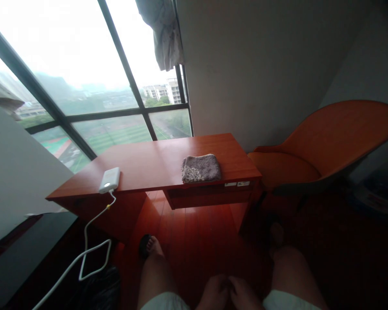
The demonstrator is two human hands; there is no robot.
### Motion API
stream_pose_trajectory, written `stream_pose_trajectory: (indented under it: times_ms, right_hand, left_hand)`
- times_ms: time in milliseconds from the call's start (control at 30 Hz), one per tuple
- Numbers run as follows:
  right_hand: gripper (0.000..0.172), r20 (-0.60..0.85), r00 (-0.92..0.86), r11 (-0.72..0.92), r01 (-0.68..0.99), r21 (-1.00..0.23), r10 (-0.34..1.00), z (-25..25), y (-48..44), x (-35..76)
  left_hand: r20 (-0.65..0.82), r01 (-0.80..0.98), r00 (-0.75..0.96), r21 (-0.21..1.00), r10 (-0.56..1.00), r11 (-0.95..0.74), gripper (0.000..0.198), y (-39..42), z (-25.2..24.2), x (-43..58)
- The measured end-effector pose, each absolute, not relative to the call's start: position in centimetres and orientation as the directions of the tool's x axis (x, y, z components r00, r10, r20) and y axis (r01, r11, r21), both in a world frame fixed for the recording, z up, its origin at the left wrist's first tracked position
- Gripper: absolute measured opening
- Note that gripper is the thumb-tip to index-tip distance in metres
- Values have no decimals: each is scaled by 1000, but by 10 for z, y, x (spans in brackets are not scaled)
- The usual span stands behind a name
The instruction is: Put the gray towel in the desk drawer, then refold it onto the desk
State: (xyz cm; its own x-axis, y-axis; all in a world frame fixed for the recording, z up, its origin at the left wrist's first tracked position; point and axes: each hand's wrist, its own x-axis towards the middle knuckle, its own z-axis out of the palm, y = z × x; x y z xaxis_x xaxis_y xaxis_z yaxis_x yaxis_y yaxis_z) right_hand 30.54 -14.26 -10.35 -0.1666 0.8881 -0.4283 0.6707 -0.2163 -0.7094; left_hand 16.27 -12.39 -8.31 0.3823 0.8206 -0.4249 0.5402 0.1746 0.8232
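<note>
Showing left hand point(214, 292) beside right hand point(243, 293), before counter point(142, 161).
Cannot tell state of shadowed fingers point(225, 287); atop counter, folded towel point(201, 167).

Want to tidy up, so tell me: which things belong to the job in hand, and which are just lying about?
Likely part of it, nearest the left hand and right hand: folded cloth, desk beneath it.

Apparently lying about: white device, attached cable, orange chair.
</note>
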Motion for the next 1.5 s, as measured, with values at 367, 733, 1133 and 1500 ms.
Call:
stream_pose_trajectory:
  times_ms: [367, 733, 1133, 1500]
  right_hand:
    - [38, -429, -158, -238, 641, -729, 889, -107, -144, 306]
    - [40, -433, -150, -241, 652, -719, 889, -100, -143, 305]
    - [40, -421, -175, -209, 665, -717, 890, -110, -144, 304]
    - [39, -401, -202, -191, 637, -747, 894, -109, -143, 303]
  left_hand:
    - [-418, 557, 368, 814, 831, 163, 30, -125, -88, 163]
    - [-420, 543, 389, 823, 820, 164, 31, -124, -91, 162]
    - [-419, 584, 378, 800, 826, 139, 31, -125, -90, 161]
    - [-247, 666, 306, 746, 920, -21, 38, -99, -64, 145]
